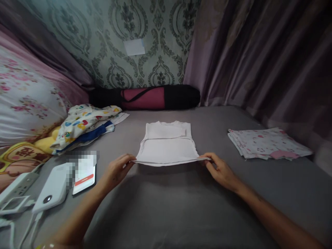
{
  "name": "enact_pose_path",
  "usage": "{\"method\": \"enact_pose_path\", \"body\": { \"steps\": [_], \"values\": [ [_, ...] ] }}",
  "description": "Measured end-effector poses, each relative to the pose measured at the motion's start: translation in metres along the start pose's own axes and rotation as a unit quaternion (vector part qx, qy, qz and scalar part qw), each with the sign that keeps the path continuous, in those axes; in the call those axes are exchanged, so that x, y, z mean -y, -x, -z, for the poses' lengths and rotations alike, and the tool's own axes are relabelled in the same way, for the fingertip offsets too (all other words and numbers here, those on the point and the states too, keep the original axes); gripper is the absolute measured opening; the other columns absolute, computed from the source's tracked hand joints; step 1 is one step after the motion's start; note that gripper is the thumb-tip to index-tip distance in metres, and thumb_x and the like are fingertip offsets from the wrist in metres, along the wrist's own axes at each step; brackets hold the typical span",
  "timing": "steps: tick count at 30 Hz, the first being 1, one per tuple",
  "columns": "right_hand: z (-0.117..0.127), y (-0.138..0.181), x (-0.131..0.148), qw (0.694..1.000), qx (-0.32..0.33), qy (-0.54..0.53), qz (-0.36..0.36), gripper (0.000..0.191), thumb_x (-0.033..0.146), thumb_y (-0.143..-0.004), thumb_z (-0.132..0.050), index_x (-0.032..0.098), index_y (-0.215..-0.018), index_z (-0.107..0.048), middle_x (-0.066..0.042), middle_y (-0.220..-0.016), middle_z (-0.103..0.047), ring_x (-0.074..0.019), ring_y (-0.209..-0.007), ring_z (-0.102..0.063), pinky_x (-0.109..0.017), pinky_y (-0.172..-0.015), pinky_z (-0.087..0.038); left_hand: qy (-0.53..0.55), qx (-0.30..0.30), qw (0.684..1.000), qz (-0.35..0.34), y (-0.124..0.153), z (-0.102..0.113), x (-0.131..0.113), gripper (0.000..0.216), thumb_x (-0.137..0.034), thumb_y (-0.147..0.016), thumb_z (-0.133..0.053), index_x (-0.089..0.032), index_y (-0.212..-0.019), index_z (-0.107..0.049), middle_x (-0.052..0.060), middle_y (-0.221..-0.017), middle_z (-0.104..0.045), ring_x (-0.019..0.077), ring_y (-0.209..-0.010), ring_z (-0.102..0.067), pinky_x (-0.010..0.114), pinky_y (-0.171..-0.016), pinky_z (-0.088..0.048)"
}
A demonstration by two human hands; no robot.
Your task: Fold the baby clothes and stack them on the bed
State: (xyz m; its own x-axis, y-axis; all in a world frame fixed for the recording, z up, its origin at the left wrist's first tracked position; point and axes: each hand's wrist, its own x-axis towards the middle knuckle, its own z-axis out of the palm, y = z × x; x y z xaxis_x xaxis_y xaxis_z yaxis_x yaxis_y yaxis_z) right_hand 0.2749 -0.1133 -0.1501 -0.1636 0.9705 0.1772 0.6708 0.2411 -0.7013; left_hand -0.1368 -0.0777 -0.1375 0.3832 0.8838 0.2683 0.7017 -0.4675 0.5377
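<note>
A small pale pink shirt [167, 143] lies flat on the grey bed sheet [166, 204], its sleeves folded across the chest. My left hand [116, 169] pinches the shirt's near left hem corner. On the other side my right hand [220, 169] pinches the near right hem corner. The hem edge is lifted slightly off the sheet between the two hands.
A folded white garment with pink print [267, 143] lies to the right. A heap of colourful clothes [85, 124] sits at the left by floral pillows [28, 100]. A phone [84, 173], a white power bank [53, 188] and a power strip [15, 193] lie near left. A rolled mat in a black bag [147, 97] rests against the wall.
</note>
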Motion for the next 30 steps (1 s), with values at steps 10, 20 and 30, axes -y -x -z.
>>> {"method": "enact_pose_path", "body": {
  "steps": [10, 20, 30],
  "values": [
    [-0.013, -0.091, -0.008, 0.966, -0.245, -0.074, -0.026, 0.027, 0.042, -0.084, -0.049, 0.019, -0.095, -0.056, -0.006, -0.084, -0.066, -0.0195, -0.076, -0.062, -0.03, -0.07, -0.047, 0.228, -0.198, 0.934, 0.192, -0.094, -0.015, 0.007, 0.03, -0.045, -0.075, -0.059, -0.017, -0.083, -0.061, -0.002, -0.069, -0.058, 0.0126, -0.064, -0.052, 0.022, -0.059, -0.04],
    [-0.042, -0.173, -0.013, 0.949, -0.22, 0.068, -0.215, 0.033, 0.029, -0.095, -0.03, 0.013, -0.12, -0.046, -0.015, -0.104, -0.065, -0.0244, -0.096, -0.062, -0.03, -0.079, -0.042, -0.007, -0.221, 0.94, 0.258, -0.181, -0.069, 0.036, 0.023, -0.023, -0.091, -0.036, -0.017, -0.105, -0.054, 0.008, -0.086, -0.064, 0.0229, -0.084, -0.061, 0.031, -0.074, -0.043],
    [-0.044, -0.192, -0.027, 0.939, -0.102, 0.25, -0.211, 0.036, 0.034, -0.101, -0.022, 0.016, -0.126, -0.041, -0.013, -0.094, -0.069, -0.0263, -0.086, -0.067, -0.032, -0.07, -0.043, -0.16, -0.099, 0.95, 0.25, -0.19, -0.084, 0.044, 0.031, -0.025, -0.097, -0.026, -0.017, -0.12, -0.045, 0.014, -0.102, -0.066, 0.0246, -0.09, -0.064, 0.03, -0.071, -0.043]
  ]
}}
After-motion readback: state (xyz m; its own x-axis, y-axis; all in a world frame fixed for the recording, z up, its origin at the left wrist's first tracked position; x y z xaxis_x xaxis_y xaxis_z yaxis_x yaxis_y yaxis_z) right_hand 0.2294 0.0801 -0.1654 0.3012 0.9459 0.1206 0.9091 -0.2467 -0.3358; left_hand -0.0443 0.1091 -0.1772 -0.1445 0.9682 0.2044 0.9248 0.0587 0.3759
